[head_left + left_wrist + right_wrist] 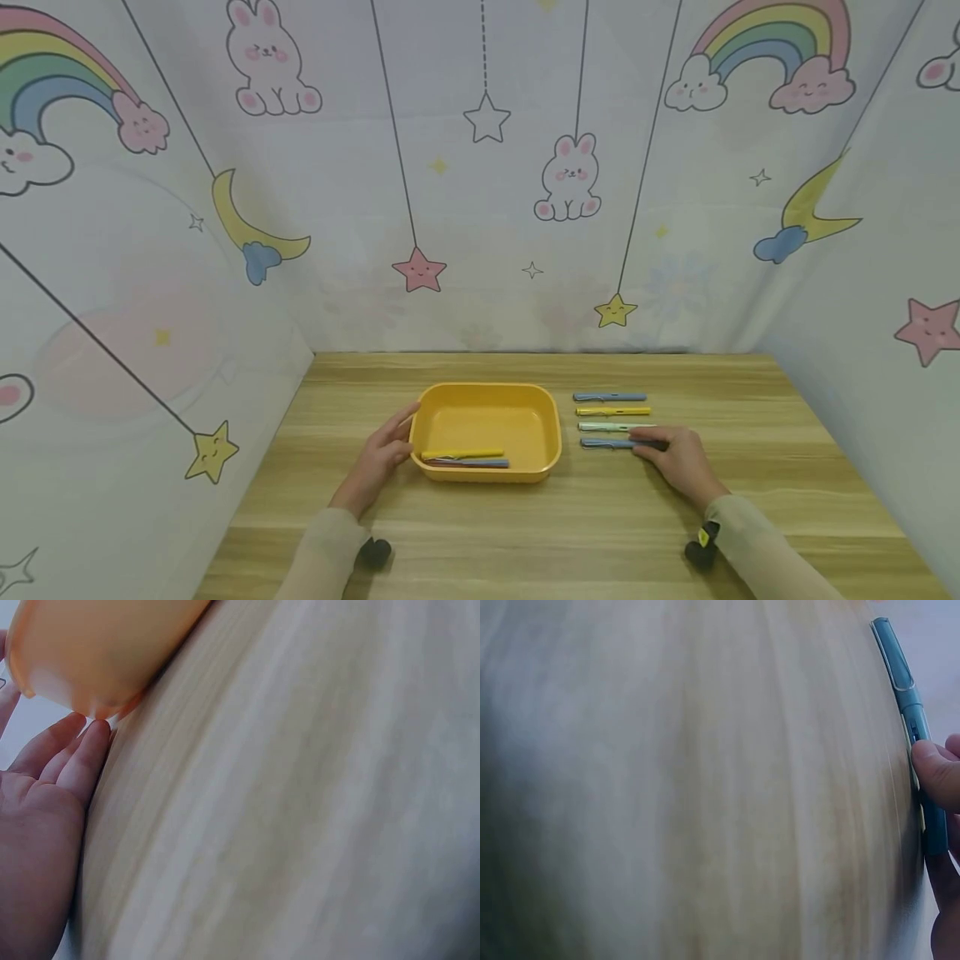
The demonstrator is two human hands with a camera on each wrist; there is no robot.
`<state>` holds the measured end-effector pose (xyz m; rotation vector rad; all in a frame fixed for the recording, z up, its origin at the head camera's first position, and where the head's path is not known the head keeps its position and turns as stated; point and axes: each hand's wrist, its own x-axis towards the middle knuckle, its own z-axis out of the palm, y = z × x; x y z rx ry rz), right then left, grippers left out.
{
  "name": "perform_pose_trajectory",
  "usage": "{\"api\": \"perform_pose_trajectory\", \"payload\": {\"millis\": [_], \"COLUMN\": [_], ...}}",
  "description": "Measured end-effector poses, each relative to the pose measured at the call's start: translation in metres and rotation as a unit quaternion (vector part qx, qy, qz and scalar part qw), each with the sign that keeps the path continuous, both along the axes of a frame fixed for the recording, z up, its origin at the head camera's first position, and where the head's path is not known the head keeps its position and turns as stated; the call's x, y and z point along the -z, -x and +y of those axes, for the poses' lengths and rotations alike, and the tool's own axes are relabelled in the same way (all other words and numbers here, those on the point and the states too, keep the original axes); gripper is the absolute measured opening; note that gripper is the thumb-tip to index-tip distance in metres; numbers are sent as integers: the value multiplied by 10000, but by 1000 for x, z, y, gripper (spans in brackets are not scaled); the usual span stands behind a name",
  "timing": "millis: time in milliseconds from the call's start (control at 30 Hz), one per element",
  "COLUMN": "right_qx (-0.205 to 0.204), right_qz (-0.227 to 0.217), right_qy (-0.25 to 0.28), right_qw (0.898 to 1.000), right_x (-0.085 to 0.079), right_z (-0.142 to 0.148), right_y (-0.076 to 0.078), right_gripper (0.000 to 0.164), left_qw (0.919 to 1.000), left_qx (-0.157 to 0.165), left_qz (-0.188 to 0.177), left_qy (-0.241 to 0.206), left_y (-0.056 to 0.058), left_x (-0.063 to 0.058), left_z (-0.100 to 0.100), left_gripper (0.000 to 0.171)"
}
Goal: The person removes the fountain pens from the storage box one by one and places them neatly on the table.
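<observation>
My right hand pinches a capped blue pen near its right end, the nearest of several pens in a stack of rows. In the right wrist view the thumb lies on the barrel, which rests along the tabletop, its clip end pointing away. Just beyond it lies a pale green pen, partly behind the fingers. My left hand touches the left side of a yellow tray with fairly straight fingers. Along the tray's near side lie a yellow pen and a blue pen, with a reddish part beside them.
Farther back, right of the tray, lie another yellow pen and a blue pen. All stands on a wood-grain table. Patterned white cloth walls rise at its back and sides.
</observation>
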<state>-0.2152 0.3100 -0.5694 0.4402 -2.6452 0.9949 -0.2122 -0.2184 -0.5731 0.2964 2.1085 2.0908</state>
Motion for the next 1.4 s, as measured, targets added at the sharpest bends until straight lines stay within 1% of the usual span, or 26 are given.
{"api": "perform_pose_trajectory", "payload": {"millis": [167, 300, 600, 800, 967, 1133, 1267, 1400], "right_qx": [22, 18, -24, -28, 24, 173, 178, 135], "right_qz": [-29, -15, 260, 271, 66, -188, -531, -981], "right_qy": [-74, -124, -223, -195, -12, 106, 490, 981], "right_qw": [10000, 9999, 9994, 9994, 10000, 9996, 9972, 9902], "right_x": [-2, -2, 0, 0, -2, -6, -14, -21], "right_z": [1, 3, 4, 4, 6, 6, 3, -2], "right_y": [-1, -1, -1, -1, -1, -2, -3, -4], "right_gripper": [27, 27, 28, 29, 34, 38, 41, 48], "left_qw": [10000, 10000, 10000, 10000, 10000, 10000, 10000, 9999], "left_qx": [-41, -65, 1, 16, 0, -4, 42, 97], "left_qz": [11, -27, -11, 19, 68, 74, 46, 41], "left_qy": [-83, -55, 28, 36, 0, -8, -34, -26], "left_y": [-1, -1, -1, -1, 0, -1, -1, -2], "left_x": [-1, -3, -4, -4, -3, -4, -5, -5], "left_z": [3, 3, 1, 2, 3, 3, 1, 1], "left_gripper": [69, 69, 68, 68, 69, 69, 70, 70]}}
